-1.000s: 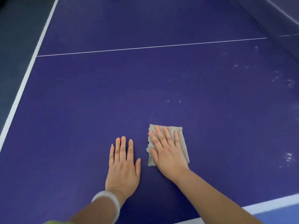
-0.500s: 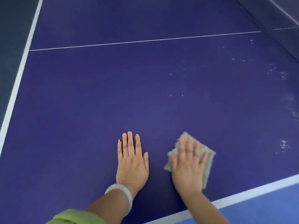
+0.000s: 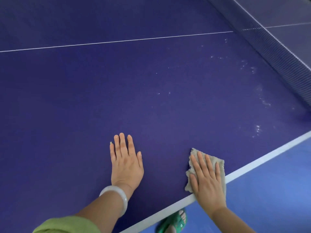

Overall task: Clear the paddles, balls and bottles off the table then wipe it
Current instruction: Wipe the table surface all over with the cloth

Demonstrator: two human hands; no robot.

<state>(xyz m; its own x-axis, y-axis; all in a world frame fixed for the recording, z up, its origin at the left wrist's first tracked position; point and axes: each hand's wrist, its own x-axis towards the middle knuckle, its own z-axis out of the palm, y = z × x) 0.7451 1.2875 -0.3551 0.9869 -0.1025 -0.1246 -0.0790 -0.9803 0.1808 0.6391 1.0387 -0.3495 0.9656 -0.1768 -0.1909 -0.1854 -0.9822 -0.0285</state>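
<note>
A dark violet-blue table tennis table (image 3: 101,98) fills the view, with no paddles, balls or bottles in sight on it, so the clearing looks done and the wiping is under way. A dark mesh net (image 3: 277,52) crosses the upper right corner.

Over the last second the right hand (image 3: 207,180) has slid the cloth away from the left hand, rightward and back toward the person. It now sits at the table's white-painted near edge (image 3: 252,167). That stroke seems to finish one strip. Pale wet specks (image 3: 257,128) further right, toward the net, probably still need wiping.

The left hand (image 3: 126,163) has stayed planted on the table, palm down, fingers straight and close together, holding nothing and likely bracing the body. The right hand lies flat with fingers spread, pressing down on the small grey-beige frayed cloth (image 3: 218,163), its heel overlapping the white edge. A pale jade-like bangle (image 3: 117,197) circles the left wrist.
</note>
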